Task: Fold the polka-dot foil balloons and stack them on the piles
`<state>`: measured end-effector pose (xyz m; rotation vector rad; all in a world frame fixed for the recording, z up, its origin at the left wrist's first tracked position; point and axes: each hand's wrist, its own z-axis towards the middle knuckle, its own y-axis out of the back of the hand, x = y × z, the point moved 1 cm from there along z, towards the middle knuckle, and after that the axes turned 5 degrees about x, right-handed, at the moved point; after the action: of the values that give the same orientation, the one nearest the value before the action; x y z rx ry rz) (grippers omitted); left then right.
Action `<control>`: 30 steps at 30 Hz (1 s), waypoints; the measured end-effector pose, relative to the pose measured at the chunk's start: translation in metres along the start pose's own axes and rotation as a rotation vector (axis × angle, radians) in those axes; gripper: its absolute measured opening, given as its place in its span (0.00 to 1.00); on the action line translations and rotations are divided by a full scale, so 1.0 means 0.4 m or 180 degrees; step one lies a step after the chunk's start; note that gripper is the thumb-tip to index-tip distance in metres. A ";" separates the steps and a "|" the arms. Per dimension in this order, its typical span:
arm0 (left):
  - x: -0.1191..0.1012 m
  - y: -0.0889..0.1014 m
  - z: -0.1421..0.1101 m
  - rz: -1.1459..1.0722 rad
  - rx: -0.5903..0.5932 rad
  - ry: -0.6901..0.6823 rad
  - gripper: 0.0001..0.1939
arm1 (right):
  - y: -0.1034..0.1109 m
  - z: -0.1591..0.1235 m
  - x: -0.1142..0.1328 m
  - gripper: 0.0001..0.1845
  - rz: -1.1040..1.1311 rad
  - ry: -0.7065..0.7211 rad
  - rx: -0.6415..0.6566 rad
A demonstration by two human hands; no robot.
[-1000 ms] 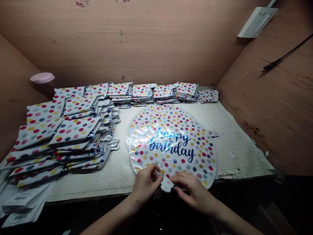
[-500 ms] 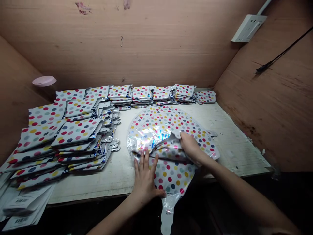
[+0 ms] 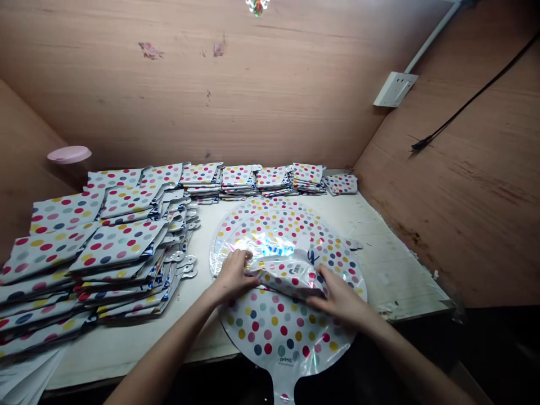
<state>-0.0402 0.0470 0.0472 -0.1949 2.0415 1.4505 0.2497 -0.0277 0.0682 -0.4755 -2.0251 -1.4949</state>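
Observation:
A flat foil balloon (image 3: 274, 326) with coloured dots lies at the table's front edge, its tail (image 3: 285, 389) hanging past the edge. Its upper part is turned over into a loose fold (image 3: 282, 273) across the middle. My left hand (image 3: 234, 277) is closed on the left end of that fold, thumb along its front. At the right end, my right hand (image 3: 337, 295) pinches the fold between thumb and fingers. Beneath and behind lies more flat dotted foil (image 3: 257, 216) with shiny blue lettering, partly covered by the fold and my hands.
Stacks of folded dotted balloons (image 3: 122, 242) fill the left side, silver tabs facing right. Smaller stacks (image 3: 238, 177) line the back wall. Papers (image 3: 31, 374) lie at the lower left. A white socket (image 3: 395, 90) and a black cable (image 3: 459, 112) are on the walls.
My left hand went from lying spread on the foil to gripping the fold's left end. My right hand lowered the lifted flap, and the fold now lies straighter across. The view shifted slightly.

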 end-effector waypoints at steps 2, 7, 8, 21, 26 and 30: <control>0.023 0.001 -0.009 0.0021 -0.0003 -0.0019 0.25 | -0.022 -0.082 -0.057 0.17 -0.0239 -0.0046 -0.0331; 0.069 0.045 -0.043 -0.0118 -0.0074 0.0175 0.27 | 0.018 -0.132 -0.210 0.13 0.0310 -0.0141 -0.0754; 0.079 0.057 -0.046 -0.0282 0.0034 0.0196 0.27 | 0.032 -0.118 -0.227 0.16 0.0422 -0.0247 -0.0762; 0.066 0.008 -0.075 0.1087 -0.0898 -0.0572 0.21 | 0.027 0.011 -0.198 0.16 -0.1806 -0.0138 -0.1220; 0.097 0.026 -0.081 0.1092 -0.0023 -0.1235 0.32 | 0.024 -0.038 -0.212 0.24 -0.1792 0.1523 -0.0604; 0.147 0.085 -0.025 0.0710 0.0085 -0.0929 0.31 | 0.068 0.004 -0.241 0.16 -0.0767 0.1348 -0.0782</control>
<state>-0.1063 0.0645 0.0436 0.2504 1.8856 1.4835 0.3399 -0.0127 0.0271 0.0026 -1.6172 -1.8213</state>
